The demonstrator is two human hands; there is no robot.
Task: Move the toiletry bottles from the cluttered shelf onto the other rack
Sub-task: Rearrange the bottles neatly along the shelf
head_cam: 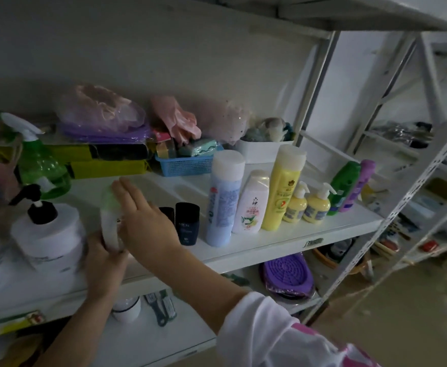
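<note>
A white shelf (270, 242) carries a row of toiletry bottles: a tall blue bottle (223, 200), a white bottle (250, 202), a tall yellow bottle (282, 186), two small yellow pump bottles (307, 203), a green bottle (343, 185) and a purple bottle (360, 185). Two dark small bottles (186, 223) stand left of them. My left hand (103, 263) grips the base of a blurred white-and-green bottle (108, 215) at the shelf front. My right hand (143, 218) lies flat against that bottle's side, fingers straight.
A green spray bottle (39, 160), a black-pump white jar (47, 229), yellow boxes, a blue basket (185, 164) and bagged items crowd the back. A second grey rack (429, 160) stands to the right. Lower shelves hold a purple mat (288, 274) and brushes.
</note>
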